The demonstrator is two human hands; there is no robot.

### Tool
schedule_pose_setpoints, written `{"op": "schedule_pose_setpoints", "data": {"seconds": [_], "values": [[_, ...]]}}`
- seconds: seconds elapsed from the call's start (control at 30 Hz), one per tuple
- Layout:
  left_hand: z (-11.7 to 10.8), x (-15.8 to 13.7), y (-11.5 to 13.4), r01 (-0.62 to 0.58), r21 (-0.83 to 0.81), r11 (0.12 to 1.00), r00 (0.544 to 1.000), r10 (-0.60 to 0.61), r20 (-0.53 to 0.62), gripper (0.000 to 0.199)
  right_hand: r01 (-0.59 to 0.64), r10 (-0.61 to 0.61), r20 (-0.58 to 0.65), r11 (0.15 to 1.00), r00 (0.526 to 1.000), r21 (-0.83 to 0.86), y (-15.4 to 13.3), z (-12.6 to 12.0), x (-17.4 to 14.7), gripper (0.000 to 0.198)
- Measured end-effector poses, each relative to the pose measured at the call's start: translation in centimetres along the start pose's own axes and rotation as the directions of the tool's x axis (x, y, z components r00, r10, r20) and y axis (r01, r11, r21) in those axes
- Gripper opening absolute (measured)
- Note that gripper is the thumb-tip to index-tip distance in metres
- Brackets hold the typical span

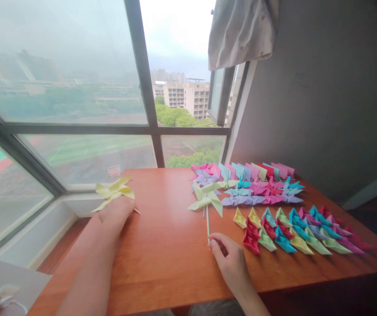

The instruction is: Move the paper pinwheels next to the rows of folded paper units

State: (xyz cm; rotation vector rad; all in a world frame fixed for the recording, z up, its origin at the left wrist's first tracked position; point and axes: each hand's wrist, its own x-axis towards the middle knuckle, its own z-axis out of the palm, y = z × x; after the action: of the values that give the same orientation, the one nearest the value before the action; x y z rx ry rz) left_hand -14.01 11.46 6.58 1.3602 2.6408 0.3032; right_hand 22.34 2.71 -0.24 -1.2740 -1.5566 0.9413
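Your right hand point(229, 259) pinches the green pinwheel point(207, 198) stick's near end, its axis running far; your left hand point(116, 210) covers the yellow pinwheel point(114, 191), grip unclear.

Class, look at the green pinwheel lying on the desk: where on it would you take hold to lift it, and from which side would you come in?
Grip the green pinwheel by the lower end of its thin stick, coming from the near edge of the wooden desk. The stick points toward the person, clear of the folded paper pieces, and the right hand already pinches it there. The paper blades would probably crumple if squeezed.
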Motion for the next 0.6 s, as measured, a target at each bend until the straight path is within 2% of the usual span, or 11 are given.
{"op": "schedule_pose_setpoints", "data": {"seconds": [0.1, 0.2, 0.3, 0.47, 0.6], "values": [[0.2, -0.7, 0.1, 0.051, 0.053, 0.997, 0.999, -0.051, -0.011, 0.038, -0.008, 0.008, 0.004, 1.000, 1.000, -0.003, -0.1, 0.0, 0.0, 0.032], [0.0, -2.2, 0.4, 0.022, 0.097, 0.995, 0.999, -0.019, -0.036, 0.046, -0.010, 0.010, 0.004, 1.000, 1.000, -0.016, -0.4, -0.1, 0.0, 0.033], [-0.2, -4.3, 1.1, -0.060, 0.130, 0.990, 0.997, 0.067, -0.049, 0.044, -0.022, 0.022, 0.008, 1.000, 1.000, 0.000, -0.4, -0.2, 0.0, 0.033], [0.8, -9.7, 3.2, -0.203, 0.124, 0.971, 0.976, 0.211, -0.057, 0.034, -0.118, 0.114, 0.037, 0.981, 0.993, 0.152, -0.4, -0.3, 0.5, 0.039], [2.7, -14.8, 4.9, -0.392, -0.038, 0.919, 0.918, 0.388, -0.087, 0.029, -0.140, 0.133, 0.047, 0.970, 0.990, 0.199, -1.5, -0.7, 2.2, 0.042]]}}
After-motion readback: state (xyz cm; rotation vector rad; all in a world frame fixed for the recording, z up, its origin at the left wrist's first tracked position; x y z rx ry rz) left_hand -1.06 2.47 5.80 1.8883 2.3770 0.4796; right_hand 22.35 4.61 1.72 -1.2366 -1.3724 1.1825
